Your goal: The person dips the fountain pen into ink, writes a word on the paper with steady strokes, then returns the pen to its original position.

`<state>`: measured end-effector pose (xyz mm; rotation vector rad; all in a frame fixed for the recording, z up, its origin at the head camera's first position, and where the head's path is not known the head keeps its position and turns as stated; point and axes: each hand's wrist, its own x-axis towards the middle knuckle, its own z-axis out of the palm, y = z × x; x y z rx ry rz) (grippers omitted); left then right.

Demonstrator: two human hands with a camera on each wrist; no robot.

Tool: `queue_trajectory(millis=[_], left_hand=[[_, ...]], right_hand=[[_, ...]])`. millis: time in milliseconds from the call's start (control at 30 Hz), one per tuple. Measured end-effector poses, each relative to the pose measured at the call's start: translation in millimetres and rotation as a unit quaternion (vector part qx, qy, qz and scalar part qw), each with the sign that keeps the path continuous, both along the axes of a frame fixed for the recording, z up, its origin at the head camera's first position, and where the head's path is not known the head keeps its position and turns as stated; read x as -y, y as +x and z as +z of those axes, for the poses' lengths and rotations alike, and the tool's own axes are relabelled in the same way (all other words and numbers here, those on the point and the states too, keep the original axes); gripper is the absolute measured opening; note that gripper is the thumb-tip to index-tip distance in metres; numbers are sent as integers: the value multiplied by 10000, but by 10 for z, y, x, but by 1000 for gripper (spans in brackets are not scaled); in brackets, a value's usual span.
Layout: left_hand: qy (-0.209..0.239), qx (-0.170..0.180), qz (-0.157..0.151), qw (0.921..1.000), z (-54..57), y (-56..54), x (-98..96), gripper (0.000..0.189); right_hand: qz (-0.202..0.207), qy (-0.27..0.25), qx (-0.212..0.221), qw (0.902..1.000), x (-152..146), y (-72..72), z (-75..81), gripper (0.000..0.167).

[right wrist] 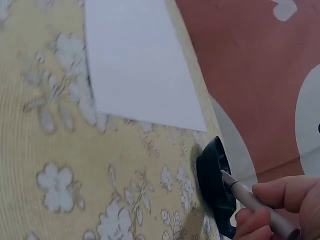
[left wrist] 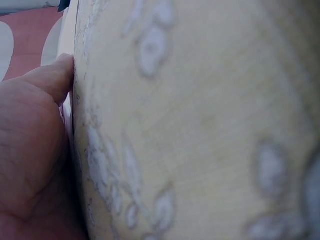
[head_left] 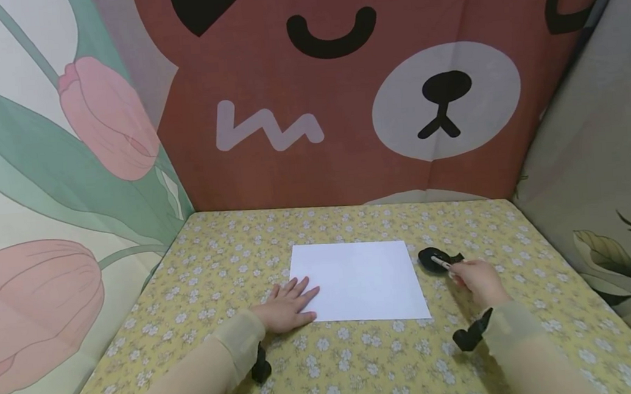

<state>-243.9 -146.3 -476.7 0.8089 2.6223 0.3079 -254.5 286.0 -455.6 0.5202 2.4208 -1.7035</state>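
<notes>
A sheet of white paper (head_left: 362, 282) lies flat on the floral cloth. My left hand (head_left: 281, 311) rests palm down with fingers spread over the paper's left edge. In the left wrist view, the side of that hand (left wrist: 27, 145) shows against the cloth. To the right of the paper sits a small black dish (head_left: 430, 260) with a short handle. My right hand (head_left: 480, 280) pinches a slim grey pen-like stick (right wrist: 252, 200) between thumb and fingers. Its thin tip reaches over the inside of the dish in the right wrist view.
Yellow floral cloth (head_left: 333, 366) covers the table. A reddish-brown bear-print curtain (head_left: 270, 182) hangs along the back edge. Tulip-print fabric (head_left: 107, 120) stands at the left and a grey leaf-print curtain (head_left: 598, 159) at the right. Black camera mounts (head_left: 470, 336) hang from the wrists.
</notes>
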Motion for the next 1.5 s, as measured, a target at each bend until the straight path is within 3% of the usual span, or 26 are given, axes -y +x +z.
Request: queue_trajectory(millis=[200,333,533,800,900,1100,1300,1500], left_hand=[[33,18,45,10000,-8,1,5,66],[61,25,41,10000,-8,2,9,66],[55,32,64,10000,4,6,13,66],[37,7,33,10000,-2,10,11,66],[13,2,42,10000,-15,6,10,66],[5,19,49,10000,-27,-4,7,66],[33,40,41,10000,3,-2,-1,66],[55,59,33,10000,24,3,-2,66]], right_hand=[[-184,-588,210,9979,-16,-23,-27,41],[-518,-1013,220,9933,6,-32,-16,39],[-838,-1673,-211,9821,63,-51,-7,46],[-1745,-1283,-773,9732,204,-166,-122,41],[-1783,-940,-827,9760,248,-202,-145,40],[-1407,-426,-1040,9837,253,-180,-136,41],[-1687,-885,-1407,9716,182,-158,-191,35],[-1773,-1246,-1469,9651,118,-131,-238,36]])
